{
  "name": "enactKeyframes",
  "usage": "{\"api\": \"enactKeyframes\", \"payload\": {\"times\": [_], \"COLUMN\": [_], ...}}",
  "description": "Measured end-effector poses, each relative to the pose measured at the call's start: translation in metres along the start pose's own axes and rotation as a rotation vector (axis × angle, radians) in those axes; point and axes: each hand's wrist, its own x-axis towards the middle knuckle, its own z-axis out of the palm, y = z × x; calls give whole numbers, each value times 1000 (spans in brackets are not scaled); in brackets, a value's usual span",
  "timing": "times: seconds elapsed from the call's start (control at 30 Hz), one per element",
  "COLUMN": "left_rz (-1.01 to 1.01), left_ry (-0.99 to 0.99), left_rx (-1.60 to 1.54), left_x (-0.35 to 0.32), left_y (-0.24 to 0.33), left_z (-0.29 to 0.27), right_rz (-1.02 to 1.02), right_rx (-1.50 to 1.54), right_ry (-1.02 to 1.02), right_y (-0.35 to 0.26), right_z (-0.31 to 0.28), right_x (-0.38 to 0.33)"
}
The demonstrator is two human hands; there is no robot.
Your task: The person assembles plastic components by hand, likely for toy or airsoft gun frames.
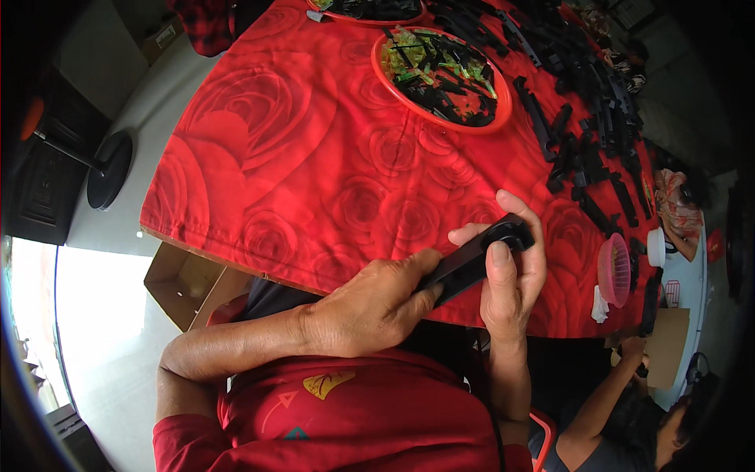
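Black bar [462, 267], head view: over the red tablecloth [314, 185] by its near edge, left hand [368, 305] clamped on the near end, right hand [513, 287] gripping the far end. Apparent step: two-handed handling; next move seemingly calls for steady fingers.

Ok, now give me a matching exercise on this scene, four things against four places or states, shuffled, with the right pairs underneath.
Things
1. Black bar
2. Nearer red tray
3. Pink basket
4. Cardboard box

Places or states
A. Beside a white container, near the right end of the table
B. Below the table's edge, at the picture's lower left
C. Held by the left hand and the right hand
D. Holding green pieces and black pieces

Pairs: 1-C, 2-D, 3-A, 4-B
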Motion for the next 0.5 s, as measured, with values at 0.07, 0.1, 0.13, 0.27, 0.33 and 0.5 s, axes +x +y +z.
{"api": "enactKeyframes", "payload": {"times": [0.07,0.1,0.13,0.27,0.33,0.5], "left_rz": [7,11,15,87,74,-35], "left_ry": [24,21,19,69,109,-38], "left_rx": [-13,9,30,40,144,109], "left_x": [0,-1,-2,-3,7,5], "left_y": [-1,1,2,-2,-5,5], "left_z": [-1,-3,-4,1,0,-11], "right_rz": [-18,-13,-8,-61,3,71], "right_rx": [-61,-58,-56,-88,-114,0], "right_ry": [15,18,22,11,74,86], "right_y": [0,-1,-2,-5,-1,8], "right_z": [2,3,4,9,13,-3], "right_x": [0,-1,-2,-4,1,6]}}
